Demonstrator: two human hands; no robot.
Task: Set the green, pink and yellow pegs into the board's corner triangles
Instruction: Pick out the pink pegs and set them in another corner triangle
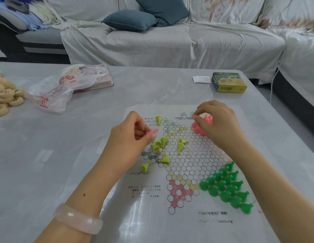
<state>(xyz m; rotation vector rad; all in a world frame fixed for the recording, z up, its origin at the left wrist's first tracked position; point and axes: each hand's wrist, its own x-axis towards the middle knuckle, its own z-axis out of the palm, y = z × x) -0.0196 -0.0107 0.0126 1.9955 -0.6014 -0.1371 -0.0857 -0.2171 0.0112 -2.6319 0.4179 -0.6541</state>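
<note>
A paper game board (pixel 186 165) with lots of little circles lies flat on a gray table (pixel 47 146). The left hand (pixel 130 135) has its fingers curled and pinches one pink peg (pixel 152 132) between thumb and fingertips, held just above the board's left side. The right hand (pixel 217 123) is over the far right corner of the board, fingers bent down onto a bunch of pink pegs (pixel 202 124) standing there close together (whether it has hold of one, I cannot tell, since the hand hides most of them). The green pegs (pixel 228 186) stand in a neat triangle on the near right corner. The yellow pegs (pixel 163 146) are not in place: most lie tipped over in the middle left part of the board, scattered, and one stands alone near the far left edge. A pale bracelet (pixel 77 219) sits on the left wrist. Farther back on the table are a small yellow and green box (pixel 229 82), a white slip of paper (pixel 201 79) just beside it, a crinkly plastic bag (pixel 60 90) resting partly on a flat pink box (pixel 102 79), and a pile of round cream game discs (pixel 5 97) at the left edge. Behind the table is a sofa (pixel 170 41) under a light cover, with two blue cushions (pixel 144 16).
</note>
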